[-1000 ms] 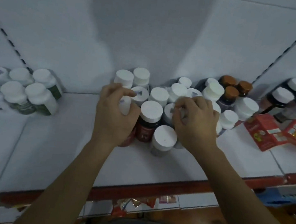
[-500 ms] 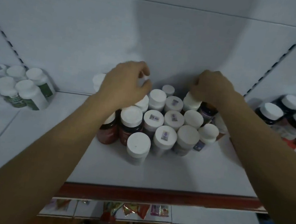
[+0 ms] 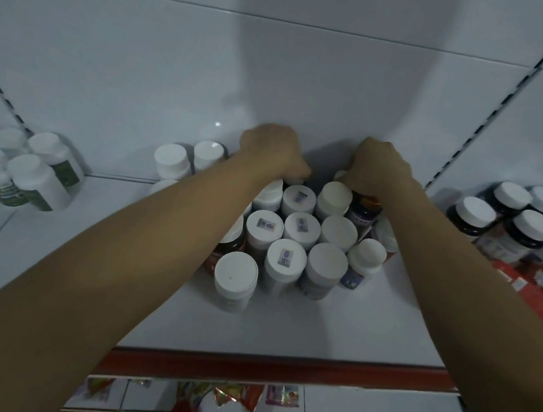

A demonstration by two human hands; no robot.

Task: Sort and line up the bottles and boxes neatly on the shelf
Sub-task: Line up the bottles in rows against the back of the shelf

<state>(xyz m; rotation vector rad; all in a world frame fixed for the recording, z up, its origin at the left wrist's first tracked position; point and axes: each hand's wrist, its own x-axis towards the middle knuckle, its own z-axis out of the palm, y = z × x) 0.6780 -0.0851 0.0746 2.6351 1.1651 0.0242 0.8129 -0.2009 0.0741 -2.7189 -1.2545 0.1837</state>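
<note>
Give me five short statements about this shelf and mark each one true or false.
1. The left hand and the right hand are both at the back of the middle cluster of bottles. True.
2. The caps in that cluster are orange. False: the caps that show are white.
3. Red boxes lie at the right end of the shelf. True.
4. The green-labelled bottles are at the right. False: they are at the left.
5. Several caps bear a small sticker. True.
</note>
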